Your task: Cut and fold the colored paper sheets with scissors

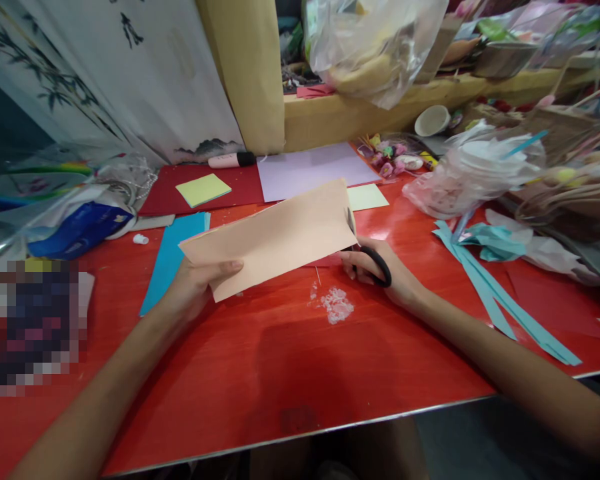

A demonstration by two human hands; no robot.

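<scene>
My left hand (197,283) pinches the lower left corner of a peach sheet of paper (275,237), held tilted above the red table (280,373). My right hand (380,270) grips black-handled scissors (375,263), fingers through the loops. The blades meet the paper's right edge. A white smear (336,305) lies on the table below the paper.
A blue sheet (167,263), a yellow-green note pad (203,189), a lilac sheet (313,170) and a pale yellow note (367,197) lie behind. Teal paper strips (500,300) spread at right beside plastic bags (475,173). A blue packet (80,230) sits at left.
</scene>
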